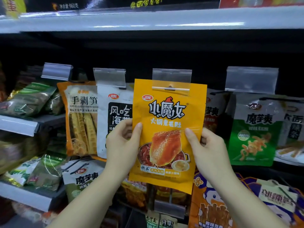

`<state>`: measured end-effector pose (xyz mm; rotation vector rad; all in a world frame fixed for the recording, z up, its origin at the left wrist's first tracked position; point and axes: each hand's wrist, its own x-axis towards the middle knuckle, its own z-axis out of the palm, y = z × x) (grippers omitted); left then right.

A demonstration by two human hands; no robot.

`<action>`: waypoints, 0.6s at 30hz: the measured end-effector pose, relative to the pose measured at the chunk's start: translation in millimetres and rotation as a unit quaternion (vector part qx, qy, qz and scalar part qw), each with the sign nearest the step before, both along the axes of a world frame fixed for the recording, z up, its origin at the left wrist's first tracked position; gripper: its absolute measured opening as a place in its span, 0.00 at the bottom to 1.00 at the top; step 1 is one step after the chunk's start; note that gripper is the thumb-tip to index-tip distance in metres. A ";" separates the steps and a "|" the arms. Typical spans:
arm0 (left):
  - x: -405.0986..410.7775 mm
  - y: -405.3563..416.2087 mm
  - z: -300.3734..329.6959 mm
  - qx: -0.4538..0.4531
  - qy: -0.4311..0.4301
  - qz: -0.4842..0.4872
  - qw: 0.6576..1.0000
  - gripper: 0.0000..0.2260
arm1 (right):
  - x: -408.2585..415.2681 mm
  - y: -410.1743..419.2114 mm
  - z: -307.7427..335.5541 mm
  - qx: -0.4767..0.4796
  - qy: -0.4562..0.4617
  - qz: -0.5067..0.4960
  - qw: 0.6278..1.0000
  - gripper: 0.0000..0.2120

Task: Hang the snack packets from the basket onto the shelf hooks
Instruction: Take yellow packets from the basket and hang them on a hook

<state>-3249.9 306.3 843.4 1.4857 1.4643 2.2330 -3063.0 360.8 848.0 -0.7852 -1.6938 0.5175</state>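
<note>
left hand (pixel 122 142) pinches the yellow packet (pixel 166 137) at its 9 o'clock edge | packet held flat and square so its hang hole meets the hook (pixel 170 88) at 12 o'clock, under the clear tag holder (pixel 171 76) | right hand (pixel 207 145) pinches its 3 o'clock edge, steadying it.

We hold the yellow snack packet (pixel 167 132) in our left hand (pixel 121 143) and right hand (pixel 209 148), its top at the shelf hook (pixel 170 88).

Glossy orange plastic-film packet (pixel 167 129); clear smooth plastic label holder (pixel 171 79); pale glossy shelf edge (pixel 148 20)
</note>
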 end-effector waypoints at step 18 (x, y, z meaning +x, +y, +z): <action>-3.7 49.3 26.9 -0.106 -0.018 -0.003 0.994 0.04 | -3.5 50.2 22.5 -0.091 -0.019 -0.013 0.996 0.19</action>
